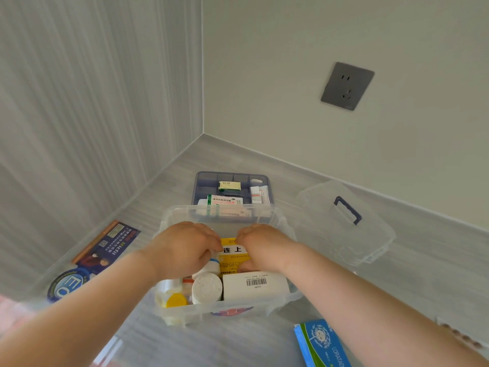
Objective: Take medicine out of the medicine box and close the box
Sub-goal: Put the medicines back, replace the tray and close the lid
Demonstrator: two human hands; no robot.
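Bottles sit at the near end of the open clear medicine box, lid off to its right. Left hand and right hand both reach inside, fingers curled on a yellow packet; blue tray sits behind.

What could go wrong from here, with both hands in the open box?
1. Lifting the yellow packet may drag the white bottle beside it, since the contents are packed tight.
2. The lid and the tray lie outside the medicine box, so closing could get skipped or be done without the tray.
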